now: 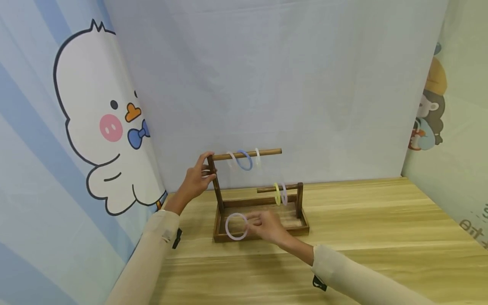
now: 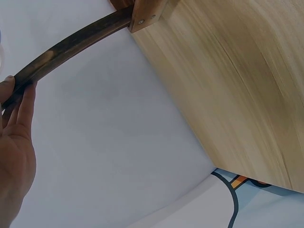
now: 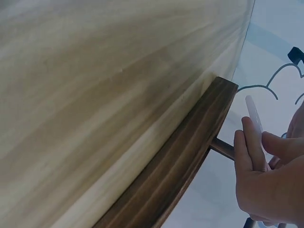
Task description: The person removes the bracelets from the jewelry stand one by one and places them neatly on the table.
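A dark wooden rack (image 1: 301, 231) with a tray base, a tall post (image 1: 218, 192) and a short post (image 1: 299, 203) stands on the table. My left hand (image 1: 196, 180) grips the top of the tall post, thumb and fingers on either side in the left wrist view. Between thumb and fingers, my right hand (image 1: 268, 228) pinches a pale lilac ring (image 1: 226, 226), held up in front of the tray. On the upper bar (image 1: 271, 152) hang a blue ring (image 1: 250, 163) and two whitish rings. The lower bar (image 1: 266, 189) carries a yellow ring (image 1: 276, 195) and a lilac ring (image 1: 284, 195).
The light wood-grain table (image 1: 362, 237) extends around the rack. A pale grey cloth (image 1: 286, 84) hangs behind it. At the left is a curtain with a cartoon bird (image 1: 89, 84); another printed cloth (image 1: 457, 127) hangs at the right.
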`<state>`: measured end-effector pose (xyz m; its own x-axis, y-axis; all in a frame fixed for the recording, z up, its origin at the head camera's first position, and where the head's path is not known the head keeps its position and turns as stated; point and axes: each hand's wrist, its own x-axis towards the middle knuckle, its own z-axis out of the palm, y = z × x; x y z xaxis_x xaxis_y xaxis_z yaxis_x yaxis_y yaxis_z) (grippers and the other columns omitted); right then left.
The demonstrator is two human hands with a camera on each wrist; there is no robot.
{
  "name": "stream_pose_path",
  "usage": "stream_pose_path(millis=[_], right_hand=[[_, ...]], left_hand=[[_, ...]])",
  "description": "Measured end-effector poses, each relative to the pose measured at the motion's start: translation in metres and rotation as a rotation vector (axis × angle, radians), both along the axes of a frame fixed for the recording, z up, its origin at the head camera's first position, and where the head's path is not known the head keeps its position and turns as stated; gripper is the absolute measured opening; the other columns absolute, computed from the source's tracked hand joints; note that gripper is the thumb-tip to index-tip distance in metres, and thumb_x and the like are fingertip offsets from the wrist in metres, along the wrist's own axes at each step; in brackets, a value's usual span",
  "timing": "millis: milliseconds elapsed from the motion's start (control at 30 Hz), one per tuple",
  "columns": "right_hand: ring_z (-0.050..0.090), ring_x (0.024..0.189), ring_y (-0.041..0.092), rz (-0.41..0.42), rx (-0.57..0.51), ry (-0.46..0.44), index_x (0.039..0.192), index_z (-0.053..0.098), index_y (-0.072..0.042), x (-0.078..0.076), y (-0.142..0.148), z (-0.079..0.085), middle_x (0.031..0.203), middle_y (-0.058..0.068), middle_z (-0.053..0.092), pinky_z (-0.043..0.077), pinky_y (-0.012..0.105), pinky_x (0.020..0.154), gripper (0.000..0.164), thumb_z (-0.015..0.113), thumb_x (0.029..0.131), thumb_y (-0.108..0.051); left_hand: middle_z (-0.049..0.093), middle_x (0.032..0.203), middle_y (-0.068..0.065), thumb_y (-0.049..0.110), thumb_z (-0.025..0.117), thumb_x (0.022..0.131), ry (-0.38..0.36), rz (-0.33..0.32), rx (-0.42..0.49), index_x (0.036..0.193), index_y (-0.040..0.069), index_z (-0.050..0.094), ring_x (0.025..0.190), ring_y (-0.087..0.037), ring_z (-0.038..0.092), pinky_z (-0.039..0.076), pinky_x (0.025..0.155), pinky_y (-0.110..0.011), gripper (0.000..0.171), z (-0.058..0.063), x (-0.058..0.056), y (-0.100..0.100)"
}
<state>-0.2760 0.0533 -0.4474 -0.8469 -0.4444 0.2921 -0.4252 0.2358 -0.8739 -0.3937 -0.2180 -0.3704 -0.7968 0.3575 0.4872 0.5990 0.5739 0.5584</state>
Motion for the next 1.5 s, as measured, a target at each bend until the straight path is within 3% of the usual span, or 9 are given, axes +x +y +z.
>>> stream_pose_path(millis=[133,400,700,900,1300,1500], right_hand=[[0.077,0.087,0.038,0.031,-0.018,-0.042,0.123,0.065,0.017,0.002,-0.004,-0.005,0.098,0.028,0.075,0.066,0.049,0.076,0.026,0.066,0.099,0.006],[0.077,0.089,0.039,0.050,-0.016,-0.044,0.116,0.067,0.019,0.007,-0.011,-0.013,0.099,0.029,0.075,0.067,0.035,0.077,0.023,0.068,0.096,0.008],[0.077,0.089,0.040,0.084,0.007,-0.056,0.112,0.068,0.019,0.015,-0.023,-0.019,0.107,0.035,0.071,0.067,0.041,0.077,0.022,0.072,0.093,0.008],[0.077,0.089,0.038,0.074,0.029,-0.062,0.111,0.071,0.017,0.014,-0.029,-0.027,0.111,0.033,0.070,0.067,0.033,0.073,0.022,0.075,0.092,0.007],[0.076,0.084,0.043,0.098,0.006,-0.126,0.114,0.068,0.020,0.013,-0.036,-0.032,0.096,0.029,0.075,0.067,0.037,0.072,0.024,0.072,0.093,0.009],[0.077,0.081,0.038,0.047,0.027,-0.096,0.110,0.070,0.019,0.017,-0.037,-0.034,0.092,0.026,0.076,0.067,0.034,0.069,0.022,0.074,0.091,0.008]], left_hand=[[0.071,0.120,-0.028,-0.008,0.070,0.095,0.000,-0.004,0.013,0.156,0.013,0.033,0.111,-0.040,0.072,0.062,0.094,-0.044,0.075,0.000,0.000,0.000],[0.070,0.120,-0.029,-0.009,0.070,0.095,0.003,-0.011,0.018,0.156,0.011,0.033,0.111,-0.041,0.072,0.062,0.094,-0.044,0.074,0.000,0.000,0.000],[0.070,0.119,-0.028,-0.008,0.070,0.095,0.004,-0.012,0.018,0.155,0.017,0.033,0.111,-0.040,0.072,0.063,0.094,-0.045,0.075,-0.002,0.000,-0.002],[0.070,0.120,-0.028,-0.008,0.070,0.095,0.006,-0.022,0.027,0.156,0.017,0.033,0.112,-0.040,0.071,0.062,0.094,-0.044,0.075,-0.002,-0.001,-0.002],[0.071,0.120,-0.026,-0.007,0.070,0.096,0.012,-0.015,0.011,0.156,0.018,0.033,0.112,-0.038,0.072,0.063,0.093,-0.044,0.075,-0.001,-0.002,0.000],[0.071,0.119,-0.027,-0.008,0.070,0.095,0.021,-0.017,0.017,0.156,0.018,0.033,0.110,-0.039,0.072,0.063,0.093,-0.043,0.075,-0.002,-0.001,-0.001]])
